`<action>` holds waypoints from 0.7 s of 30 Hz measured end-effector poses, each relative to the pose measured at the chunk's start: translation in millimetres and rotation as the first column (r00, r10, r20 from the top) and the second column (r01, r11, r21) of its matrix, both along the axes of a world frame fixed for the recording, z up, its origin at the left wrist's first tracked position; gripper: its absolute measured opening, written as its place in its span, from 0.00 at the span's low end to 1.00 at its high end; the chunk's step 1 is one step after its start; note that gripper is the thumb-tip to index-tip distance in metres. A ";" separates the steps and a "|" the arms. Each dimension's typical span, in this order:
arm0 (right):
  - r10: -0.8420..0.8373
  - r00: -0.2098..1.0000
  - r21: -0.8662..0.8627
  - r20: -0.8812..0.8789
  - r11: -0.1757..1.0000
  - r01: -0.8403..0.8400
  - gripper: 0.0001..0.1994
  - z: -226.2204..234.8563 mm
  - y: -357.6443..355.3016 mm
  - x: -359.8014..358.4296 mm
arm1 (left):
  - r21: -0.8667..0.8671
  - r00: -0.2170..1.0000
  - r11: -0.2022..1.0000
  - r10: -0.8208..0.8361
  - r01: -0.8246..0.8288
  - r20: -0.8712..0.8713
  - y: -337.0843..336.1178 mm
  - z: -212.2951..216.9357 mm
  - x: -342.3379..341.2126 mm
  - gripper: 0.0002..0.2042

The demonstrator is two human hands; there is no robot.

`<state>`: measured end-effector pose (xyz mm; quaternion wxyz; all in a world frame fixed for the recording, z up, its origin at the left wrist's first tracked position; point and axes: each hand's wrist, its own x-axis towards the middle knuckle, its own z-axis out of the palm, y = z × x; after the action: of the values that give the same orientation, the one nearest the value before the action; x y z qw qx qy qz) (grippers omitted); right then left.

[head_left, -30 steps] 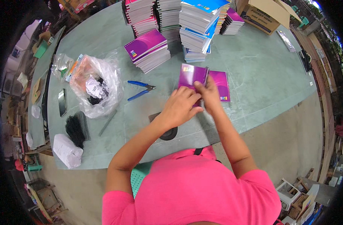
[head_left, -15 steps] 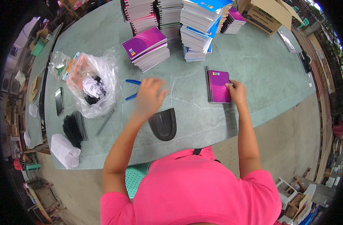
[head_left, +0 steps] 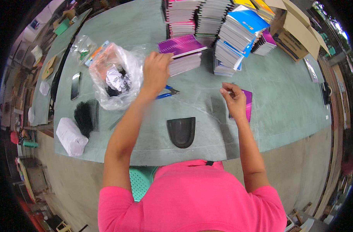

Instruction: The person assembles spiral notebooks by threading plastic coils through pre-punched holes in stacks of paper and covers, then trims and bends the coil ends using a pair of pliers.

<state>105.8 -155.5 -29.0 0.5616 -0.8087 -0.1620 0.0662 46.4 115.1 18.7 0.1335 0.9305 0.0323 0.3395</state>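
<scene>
My left hand (head_left: 156,73) has its fingers closed on the left edge of the purple notebook cover (head_left: 182,45) at the top of a short stack. That top piece tilts up from the pages (head_left: 185,64) below it. My right hand (head_left: 234,99) hovers with fingers loosely curved and apart, holding nothing I can see. Partly hidden behind it, a small purple spiral notebook (head_left: 248,101) lies on the table. Blue-handled pliers (head_left: 168,92) rest beside my left wrist. Closer to me lies a black, rounded rubber-like pad (head_left: 181,132).
Tall stacks of notebooks (head_left: 238,34) stand at the back, with an open cardboard box (head_left: 294,36) to their right. A clear plastic bag (head_left: 124,77) of scraps, a phone (head_left: 75,86), black wire spirals (head_left: 85,118) and a white wrapped bundle (head_left: 71,137) occupy the table's left.
My left hand has reached forward to the notebook stack and taken hold of its top piece. My right hand has let go of the spiral notebook. The whole view has shifted.
</scene>
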 end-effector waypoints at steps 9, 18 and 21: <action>0.370 0.911 0.441 -0.183 0.859 -0.261 0.14 17.4 58.6 -10.6 | -0.718 0.919 0.695 -0.311 0.044 -0.244 -40.7 -45.9 -112.3 0.08; 0.693 0.685 -0.687 0.225 0.611 -0.393 0.11 -0.3 108.0 -49.3 | 0.127 0.778 0.877 0.471 -0.463 -0.416 39.9 -115.8 -193.1 0.11; 0.691 0.640 -0.635 0.336 0.668 -0.388 0.11 4.5 121.2 -54.1 | 0.094 0.753 0.860 0.488 -0.502 -0.440 35.3 -105.7 -191.3 0.13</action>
<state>51.7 -34.3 -24.5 0.2070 -0.8171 -0.5365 0.0417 -145.0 150.4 -87.0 0.0417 0.9391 0.3122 0.1377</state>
